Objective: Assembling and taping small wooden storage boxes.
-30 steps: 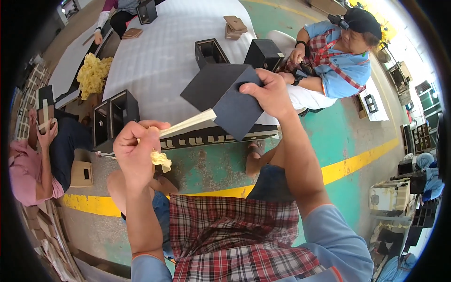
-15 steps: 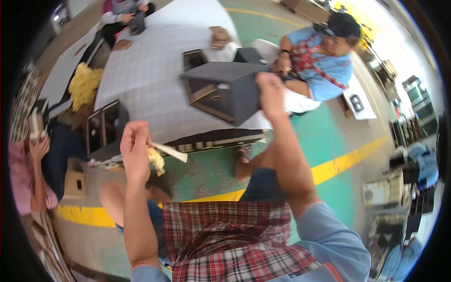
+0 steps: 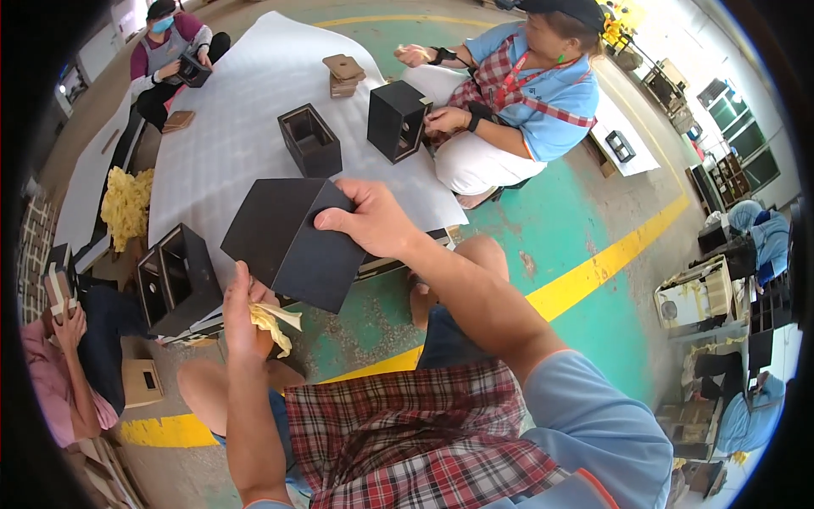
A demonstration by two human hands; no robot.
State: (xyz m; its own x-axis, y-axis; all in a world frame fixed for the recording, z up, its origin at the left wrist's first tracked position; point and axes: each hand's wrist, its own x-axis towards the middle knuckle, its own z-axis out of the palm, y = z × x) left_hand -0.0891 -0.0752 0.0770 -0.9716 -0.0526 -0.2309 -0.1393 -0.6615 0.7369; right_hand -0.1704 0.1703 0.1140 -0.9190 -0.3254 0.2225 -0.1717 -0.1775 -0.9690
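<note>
A black box (image 3: 270,227) is tilted in the air over the table's near edge, its plain dark faces toward me. My right hand (image 3: 373,219) grips its right upper edge, the thumb on the outside and the fingers reaching over the rim. My left hand (image 3: 243,316) is at the box's lower left corner, fingers upright; I cannot tell whether they touch it. Crumpled strips of pale yellow tape (image 3: 275,324) are held in the left hand and stick out to its right. The box's inside is turned away from me.
On the white-covered table (image 3: 229,127) stand an open black box (image 3: 310,142) and a two-compartment box (image 3: 180,276). Brown boards (image 3: 342,75) are stacked farther back. A co-worker at right handles another black box (image 3: 395,120). Yellow tape scraps (image 3: 127,208) are heaped at left.
The box has moved left and nearer my left hand and has been turned, so its open side no longer shows. The co-worker at right has raised one hand away from their box.
</note>
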